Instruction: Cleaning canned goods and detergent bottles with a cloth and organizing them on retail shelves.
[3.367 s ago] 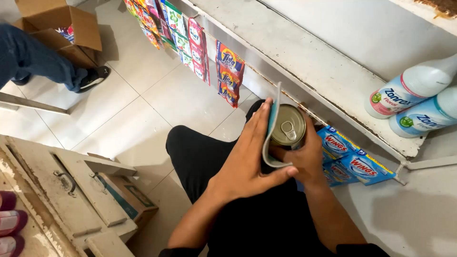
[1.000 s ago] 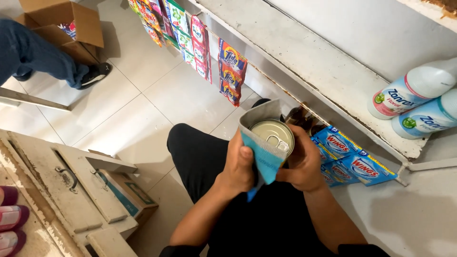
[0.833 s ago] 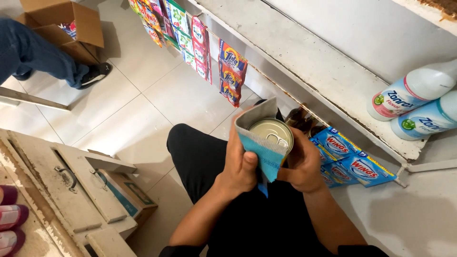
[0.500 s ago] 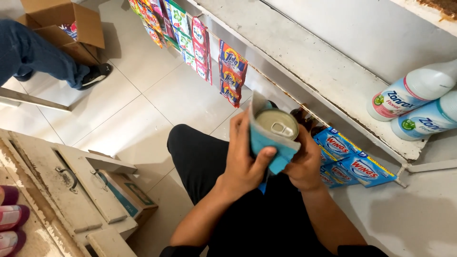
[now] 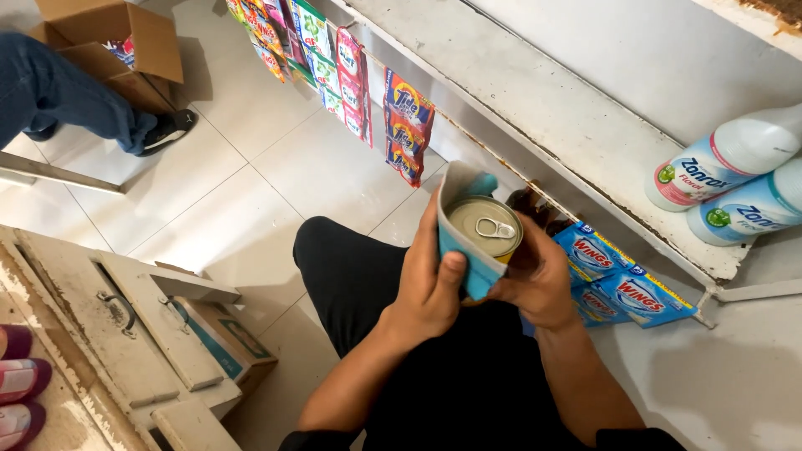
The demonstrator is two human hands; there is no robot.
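Note:
A metal can with a pull-ring lid is held upright in front of me, over my lap. My right hand grips the can from the right side and below. My left hand presses a blue cloth around the can's left side and front, thumb on top of the cloth. The cloth wraps up past the can's rim at the back left.
A white shelf holds two white bottles at right. Blue detergent packets lie under it; sachet strips hang from its edge. Another person's leg and a cardboard box are top left; worn wooden drawers at left.
The cloth went from covering the can's side under my flat left hand to wrapping around it. My left hand has rubbed it around the can, which has turned and shifted slightly.

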